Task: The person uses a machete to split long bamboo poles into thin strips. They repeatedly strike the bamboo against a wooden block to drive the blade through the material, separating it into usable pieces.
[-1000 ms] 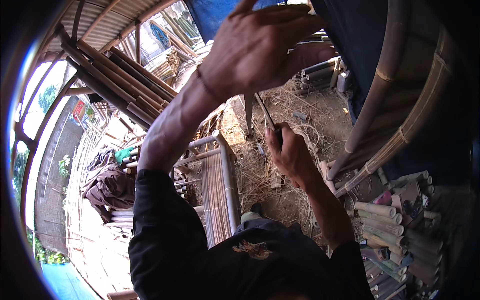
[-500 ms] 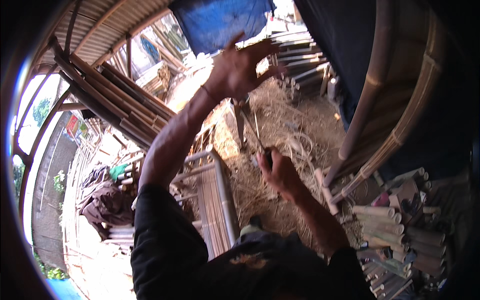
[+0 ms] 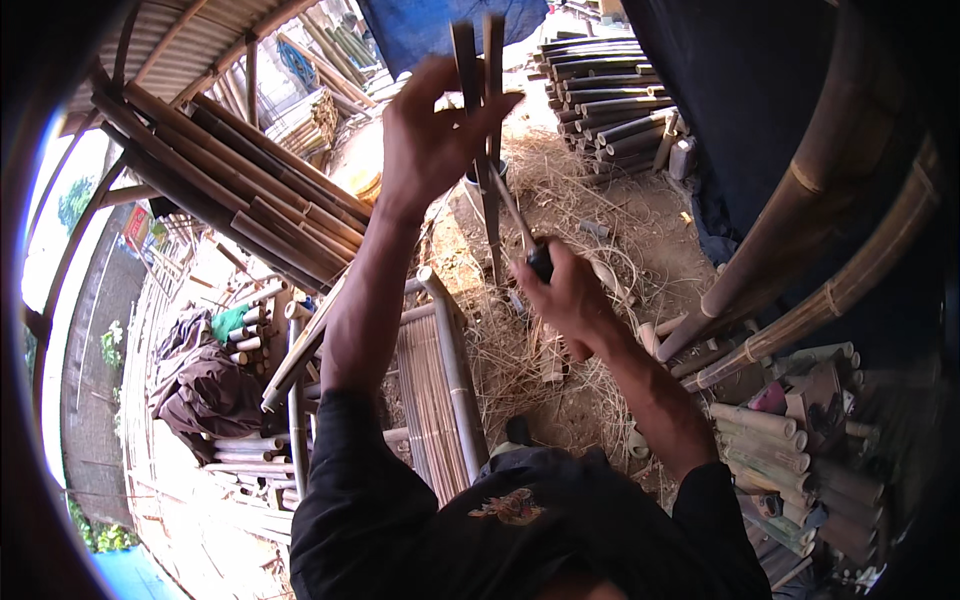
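A long bamboo strip (image 3: 490,225) stands upright ahead of me, split at its upper end into two prongs. My left hand (image 3: 430,145) is closed around the prongs, thumb across the front and fingers partly hidden behind. Lower down, my right hand (image 3: 570,295) grips the black handle of a knife (image 3: 540,262). Its narrow blade slants up and left to the strip, touching it near the split; the blade's tip is hidden there.
A bamboo bench (image 3: 430,400) with a slatted top stands left of my legs. Bamboo poles are stacked far right (image 3: 610,100) and near right (image 3: 765,450). Fibre shavings (image 3: 600,230) litter the ground. Thick bamboo poles (image 3: 770,230) lean before a dark sheet at right.
My left hand has gone from spread fingers to closing around the split bamboo strip. The strip's prongs now rise above that hand. My right hand with the knife has moved slightly up.
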Available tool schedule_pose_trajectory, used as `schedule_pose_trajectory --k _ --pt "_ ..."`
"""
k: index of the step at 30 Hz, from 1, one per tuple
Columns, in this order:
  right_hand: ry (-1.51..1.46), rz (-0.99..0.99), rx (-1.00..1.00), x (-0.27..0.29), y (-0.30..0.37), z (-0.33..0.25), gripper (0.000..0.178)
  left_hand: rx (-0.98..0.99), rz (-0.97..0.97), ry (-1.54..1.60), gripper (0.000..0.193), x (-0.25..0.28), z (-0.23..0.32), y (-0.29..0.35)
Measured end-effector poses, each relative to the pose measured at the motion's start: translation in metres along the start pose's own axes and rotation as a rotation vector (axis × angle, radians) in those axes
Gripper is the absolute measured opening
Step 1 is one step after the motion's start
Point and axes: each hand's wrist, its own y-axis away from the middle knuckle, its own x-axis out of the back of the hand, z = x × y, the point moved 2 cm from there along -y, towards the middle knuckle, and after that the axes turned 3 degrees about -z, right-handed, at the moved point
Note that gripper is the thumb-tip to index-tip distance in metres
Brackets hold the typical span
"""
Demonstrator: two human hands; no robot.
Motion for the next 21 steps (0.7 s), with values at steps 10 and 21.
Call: schedule_pose_trajectory --k 10,21 --pt "0.457 0.097 0.044 0.009 -0.122 -0.075 0.033 0.186 0.295 0.175 0.017 0.028 -0.104 -0.111" --pt "0.171 -0.169 -0.535 -0.222 -0.218 0.194 0.034 0.216 0.279 0.258 0.026 0.102 -0.124 -0.079"
